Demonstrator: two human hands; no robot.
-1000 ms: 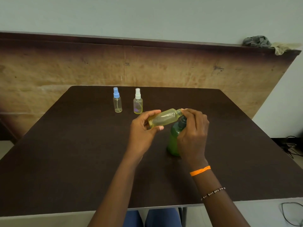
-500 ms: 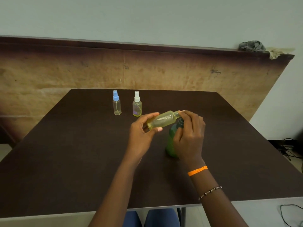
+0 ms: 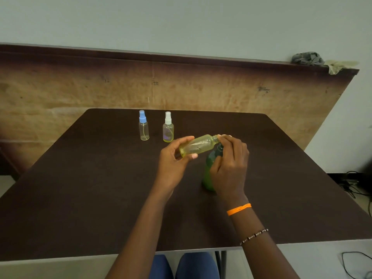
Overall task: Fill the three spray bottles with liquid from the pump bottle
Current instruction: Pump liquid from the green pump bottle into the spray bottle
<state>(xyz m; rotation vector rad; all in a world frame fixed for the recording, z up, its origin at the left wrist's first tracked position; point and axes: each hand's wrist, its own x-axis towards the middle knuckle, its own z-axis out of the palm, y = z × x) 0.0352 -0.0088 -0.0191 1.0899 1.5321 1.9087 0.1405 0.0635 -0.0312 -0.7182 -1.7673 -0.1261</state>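
My left hand (image 3: pixel 173 166) holds a yellow-tinted spray bottle (image 3: pixel 198 146) tilted on its side, neck pointing right and no cap on it. My right hand (image 3: pixel 229 168) is closed at the bottle's neck, over the top of the green pump bottle (image 3: pixel 208 174), which stands on the dark table (image 3: pixel 80 188). What the right fingers hold is hidden. Two more spray bottles stand upright at the table's far side: a clear one with a blue cap (image 3: pixel 143 125) and a yellowish one with a white cap (image 3: pixel 168 127).
A wooden panel (image 3: pixel 201 87) rises behind the table. Crumpled cloths (image 3: pixel 308 58) lie on its top right corner. Cables (image 3: pixel 354 184) run over the floor at the right. My knees show under the near table edge.
The camera view has shifted slightly. Both hands keep the same grip on the tilted bottle above the pump bottle, with little visible movement.
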